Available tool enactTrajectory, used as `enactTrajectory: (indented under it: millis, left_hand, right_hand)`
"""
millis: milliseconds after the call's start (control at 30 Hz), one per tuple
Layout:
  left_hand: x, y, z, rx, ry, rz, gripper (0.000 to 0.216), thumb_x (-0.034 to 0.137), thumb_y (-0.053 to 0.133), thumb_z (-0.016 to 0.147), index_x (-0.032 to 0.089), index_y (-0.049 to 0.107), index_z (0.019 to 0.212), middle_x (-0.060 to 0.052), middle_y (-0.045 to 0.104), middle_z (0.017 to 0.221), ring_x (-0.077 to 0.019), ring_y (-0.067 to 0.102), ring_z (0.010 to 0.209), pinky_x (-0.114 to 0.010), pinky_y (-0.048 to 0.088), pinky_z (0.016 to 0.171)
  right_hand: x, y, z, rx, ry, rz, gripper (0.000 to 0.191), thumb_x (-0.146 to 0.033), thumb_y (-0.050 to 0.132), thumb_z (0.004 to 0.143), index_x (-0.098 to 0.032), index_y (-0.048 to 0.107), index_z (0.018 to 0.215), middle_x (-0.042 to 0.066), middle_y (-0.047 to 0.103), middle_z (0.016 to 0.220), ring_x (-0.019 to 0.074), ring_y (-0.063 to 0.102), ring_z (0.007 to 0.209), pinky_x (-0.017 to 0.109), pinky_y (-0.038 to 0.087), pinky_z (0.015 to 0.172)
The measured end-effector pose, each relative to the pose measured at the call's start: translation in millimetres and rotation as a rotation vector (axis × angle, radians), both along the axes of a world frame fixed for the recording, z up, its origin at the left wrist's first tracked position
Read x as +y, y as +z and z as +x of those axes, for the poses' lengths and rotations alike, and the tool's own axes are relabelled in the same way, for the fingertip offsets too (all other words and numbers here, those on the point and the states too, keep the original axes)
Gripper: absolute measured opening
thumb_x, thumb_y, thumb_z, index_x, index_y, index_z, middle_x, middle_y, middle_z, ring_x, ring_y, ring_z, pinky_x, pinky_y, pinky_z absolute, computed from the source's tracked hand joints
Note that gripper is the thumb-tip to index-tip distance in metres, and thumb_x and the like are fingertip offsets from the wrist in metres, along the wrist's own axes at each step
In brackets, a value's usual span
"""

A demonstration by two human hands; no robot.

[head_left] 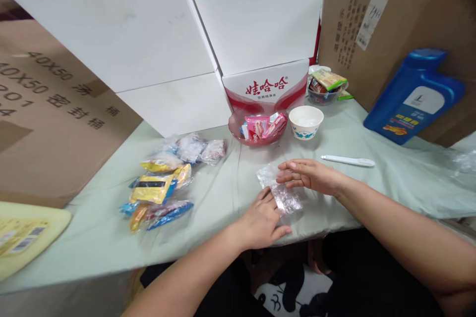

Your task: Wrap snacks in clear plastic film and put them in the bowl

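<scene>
A clear plastic bag (288, 200) lies flat on the pale green cloth near the table's front edge; what it contains is hard to make out. My left hand (262, 220) rests at its left side, fingers spread, fingertips touching the plastic. Over the bag's upper right part is my right hand (308, 176), its fingers stretched out and holding nothing. Behind them stand a pink translucent bowl (238, 133) with pink snack packets (260, 126) and a white paper cup (306, 124). To the right of the cup lies a white box cutter (347, 160).
Several wrapped snack packs (154, 188) are heaped at left. A blue bottle (412, 99) stands at right, before a brown carton (379, 25). White boxes (260, 20) wall the back, with a clear snack-filled container (323, 96) beside them. A yellow container (29, 237) sits front left.
</scene>
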State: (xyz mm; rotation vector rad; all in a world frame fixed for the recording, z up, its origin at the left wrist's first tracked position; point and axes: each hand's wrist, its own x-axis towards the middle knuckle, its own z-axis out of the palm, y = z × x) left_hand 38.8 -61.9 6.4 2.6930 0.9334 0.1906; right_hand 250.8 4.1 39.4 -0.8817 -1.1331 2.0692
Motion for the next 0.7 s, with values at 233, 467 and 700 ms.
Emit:
enactTrajectory:
  millis: [233,467,700]
  left_hand:
    - [11.3,13.7,-15.9,-0.125,-0.011,0.033,0.051,0.042,0.067,0.081,0.017,0.058,0.124,-0.017,0.052,0.138,-0.0338,0.040,0.134,-0.054,0.027,0.114]
    - [15.7,22.1,-22.2,-0.139,-0.021,-0.008,0.038,0.040,0.074,0.076,0.022,0.066,0.108,-0.008,0.064,0.111,-0.0279,0.054,0.114,-0.045,0.039,0.102]
    - [16.9,17.4,-24.5,-0.122,-0.081,-0.009,0.035,0.039,0.068,0.081,0.021,0.064,0.111,-0.009,0.064,0.116,-0.0263,0.056,0.114,-0.046,0.036,0.108]
  right_hand:
    - [-2.8,1.5,4.2,-0.135,0.063,0.095,0.049,-0.024,0.082,0.064,-0.017,0.060,0.106,0.007,0.072,0.097,0.0212,0.067,0.099,0.031,0.055,0.080]
    - [1.1,-17.8,-12.1,-0.629,-0.118,0.534,0.012,-0.023,0.064,0.075,-0.017,0.066,0.086,0.000,0.067,0.072,0.0125,0.059,0.062,0.025,0.047,0.058]
    - [6.5,-19.5,-26.1,-0.927,-0.097,0.947,0.015,-0.019,0.059,0.082,-0.021,0.071,0.092,0.003,0.072,0.092,0.0164,0.063,0.079,0.027,0.046,0.074]
